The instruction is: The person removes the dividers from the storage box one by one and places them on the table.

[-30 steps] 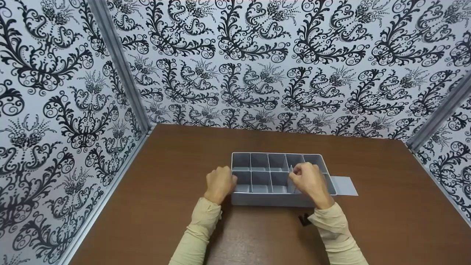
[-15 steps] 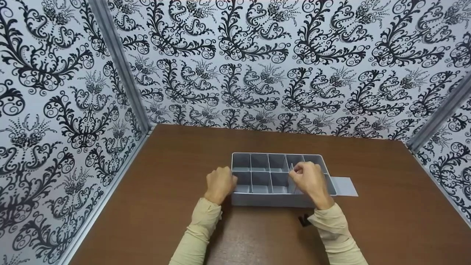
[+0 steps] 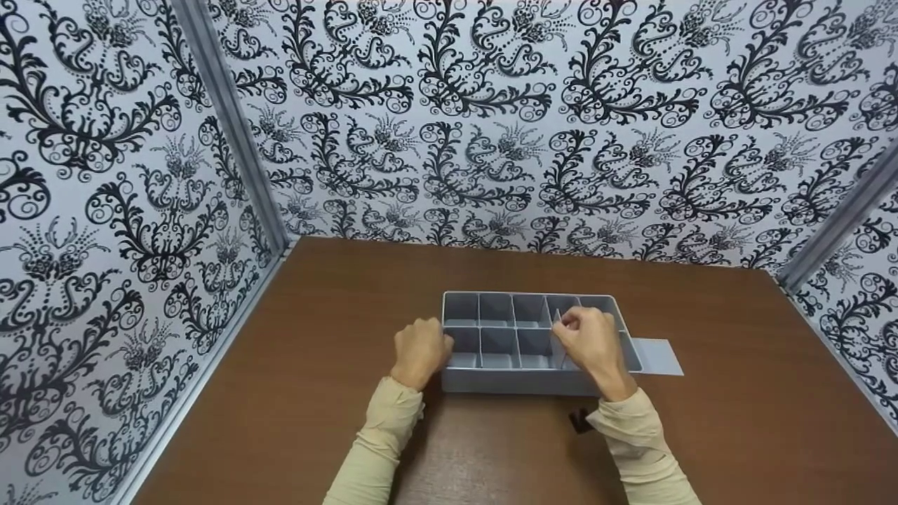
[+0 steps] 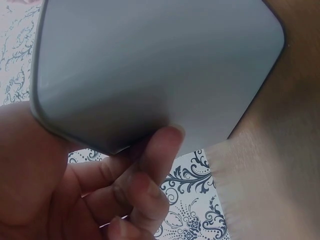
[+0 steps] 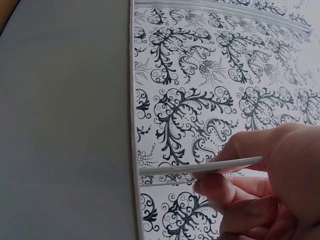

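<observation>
A grey box (image 3: pixel 515 382), split by thin dividers into two rows of compartments, sits on the table. My left hand (image 3: pixel 421 351) grips its left end; in the left wrist view the fingers (image 4: pixel 162 150) touch the outer face of the end wall (image 4: pixel 165 60), while the thumb is out of sight. Over the right half of the box, my right hand (image 3: pixel 591 345) pinches a thin grey divider (image 5: pixel 215 165) between thumb and fingers. The divider stands within the box, its lower part hidden. My right hand also covers some of the right-hand compartments.
A flat light-grey panel (image 3: pixel 657 355) lies at the right end of the box. Near the right sleeve is a small dark object (image 3: pixel 581 421), its kind unclear. Patterned walls (image 3: pixel 491 140) rise behind and beside the brown table (image 3: pixel 351 280).
By my right fingertips, the divider's upper edge shows slightly higher than a second ago. Both hands have hardly shifted, and the box stays in place.
</observation>
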Demonstrator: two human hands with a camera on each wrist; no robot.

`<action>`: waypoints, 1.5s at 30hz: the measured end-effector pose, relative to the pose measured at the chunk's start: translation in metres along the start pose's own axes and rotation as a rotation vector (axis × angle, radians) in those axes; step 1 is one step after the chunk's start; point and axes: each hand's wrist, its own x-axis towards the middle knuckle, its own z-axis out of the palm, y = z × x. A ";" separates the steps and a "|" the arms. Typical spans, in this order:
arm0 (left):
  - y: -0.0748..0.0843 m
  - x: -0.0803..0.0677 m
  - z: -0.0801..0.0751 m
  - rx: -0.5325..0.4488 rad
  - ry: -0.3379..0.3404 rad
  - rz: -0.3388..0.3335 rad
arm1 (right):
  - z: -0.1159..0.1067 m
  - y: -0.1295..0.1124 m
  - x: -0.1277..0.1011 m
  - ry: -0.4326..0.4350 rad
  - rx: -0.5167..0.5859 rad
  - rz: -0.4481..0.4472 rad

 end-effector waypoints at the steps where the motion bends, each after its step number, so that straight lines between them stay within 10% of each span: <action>1: 0.000 0.000 0.000 0.000 -0.001 -0.001 | 0.000 0.000 0.000 0.004 0.000 -0.001; 18: 0.002 0.004 0.000 -0.007 -0.018 -0.014 | -0.004 -0.003 0.000 -0.032 -0.032 0.028; 28: 0.004 0.005 -0.001 -0.006 -0.038 -0.027 | -0.011 -0.007 0.003 0.092 -0.005 -0.038; 45: 0.001 0.004 0.003 -0.002 -0.079 -0.047 | -0.061 0.004 0.007 0.093 -0.017 0.108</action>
